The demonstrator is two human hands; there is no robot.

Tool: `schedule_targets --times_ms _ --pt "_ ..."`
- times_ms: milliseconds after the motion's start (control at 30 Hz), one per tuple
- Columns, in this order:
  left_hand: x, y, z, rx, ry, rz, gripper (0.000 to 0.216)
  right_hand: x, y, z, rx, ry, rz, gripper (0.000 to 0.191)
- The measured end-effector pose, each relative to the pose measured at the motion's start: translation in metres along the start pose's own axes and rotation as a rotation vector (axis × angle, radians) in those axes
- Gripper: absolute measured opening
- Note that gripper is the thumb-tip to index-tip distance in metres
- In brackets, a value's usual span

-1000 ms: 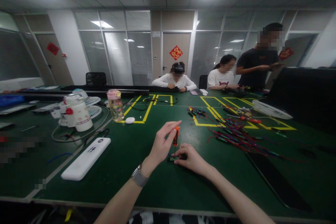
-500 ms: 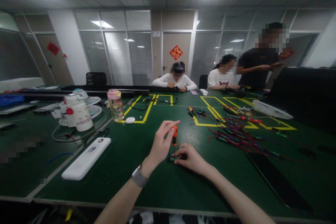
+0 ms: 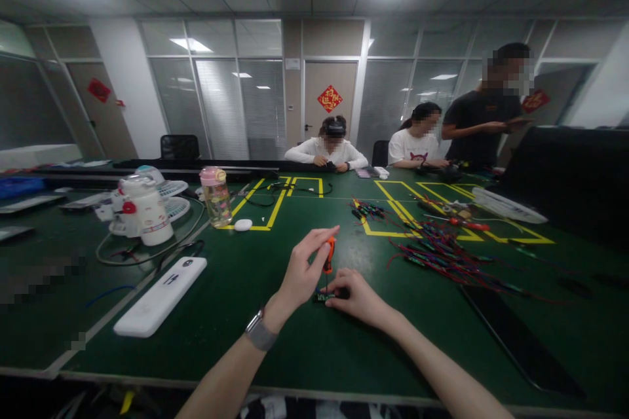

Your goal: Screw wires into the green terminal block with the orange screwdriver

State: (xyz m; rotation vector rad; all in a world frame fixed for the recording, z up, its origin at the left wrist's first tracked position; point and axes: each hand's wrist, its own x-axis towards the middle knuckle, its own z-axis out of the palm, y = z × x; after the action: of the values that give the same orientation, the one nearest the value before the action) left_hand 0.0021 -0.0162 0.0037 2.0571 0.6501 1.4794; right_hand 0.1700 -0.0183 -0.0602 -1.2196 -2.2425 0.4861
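Note:
My left hand (image 3: 301, 272) pinches a small orange-handled screwdriver (image 3: 329, 256) and holds it upright, tip down on a small dark part (image 3: 325, 296) lying on the green table (image 3: 275, 353). A watch sits on that wrist. My right hand (image 3: 358, 294) rests on the table just right of the screwdriver, fingers pressed on the same small part. What the part is exactly, I cannot make out.
A white flat device (image 3: 161, 296) lies to the left. Behind it stand a white fan (image 3: 142, 208) and a pink-lidded bottle (image 3: 215, 196). A heap of red and dark wires (image 3: 442, 252) lies to the right, a black slab (image 3: 521, 340) nearer. Three people are at the far side.
The screwdriver's handle wobbles slightly between my left fingers; both hands stay in place over the small part.

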Motion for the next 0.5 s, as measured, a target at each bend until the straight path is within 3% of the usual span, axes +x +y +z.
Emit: schedule_targets --times_ms 100,267,500 --pt "0.0002 0.0008 0.0017 -0.049 0.006 -0.015 0.031 -0.0002 -0.0007 -0.0004 -0.001 -0.002 -0.005 0.016" --pt "0.0011 0.0018 0.001 0.082 0.137 0.029 0.018 -0.0011 0.0001 -0.0009 0.006 0.004 -0.009 0.016" --pt "-0.0004 0.0022 -0.0014 0.034 -0.018 -0.002 0.036 -0.0009 -0.0017 -0.0021 -0.004 -0.006 0.0 0.016"
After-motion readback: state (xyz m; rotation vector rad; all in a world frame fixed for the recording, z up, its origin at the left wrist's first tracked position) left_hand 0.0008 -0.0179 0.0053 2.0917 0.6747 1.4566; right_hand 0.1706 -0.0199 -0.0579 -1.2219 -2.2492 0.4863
